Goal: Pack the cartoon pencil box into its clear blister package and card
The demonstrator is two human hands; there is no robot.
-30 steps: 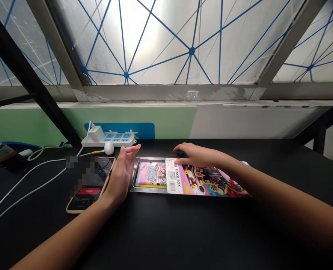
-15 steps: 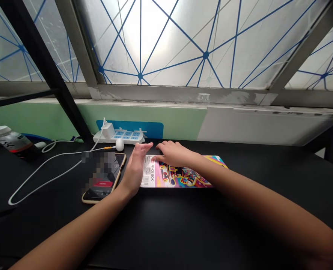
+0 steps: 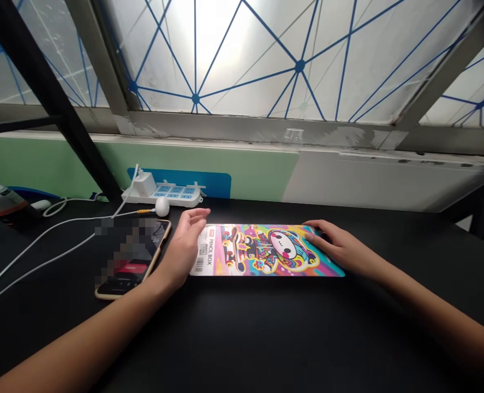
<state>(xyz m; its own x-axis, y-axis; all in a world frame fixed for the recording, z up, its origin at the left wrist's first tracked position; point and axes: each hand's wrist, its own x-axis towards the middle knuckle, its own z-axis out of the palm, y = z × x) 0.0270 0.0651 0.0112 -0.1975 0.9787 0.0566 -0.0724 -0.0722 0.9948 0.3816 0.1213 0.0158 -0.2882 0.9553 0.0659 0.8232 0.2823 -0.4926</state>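
A long colourful pencil box (image 3: 266, 251) with a cartoon panda print and a white barcode label lies shut and flat on the black table (image 3: 242, 338). My left hand (image 3: 182, 245) stands on its edge against the box's left end, fingers straight and together, palm facing the box. My right hand (image 3: 338, 245) rests on the box's right end, fingers spread loosely over its far corner. Neither hand grips anything.
A phone (image 3: 133, 259) in a tan case lies just left of my left hand. Behind it sit a white power strip (image 3: 162, 192) with a charger, a white cable (image 3: 41, 256) and a small white ball-shaped thing (image 3: 162, 206). A bottle (image 3: 0, 202) lies at far left.
The lid slid left over the inner tray and the box is now shut. My right hand moved from the left end to the right end; my left hand stayed at the left end.
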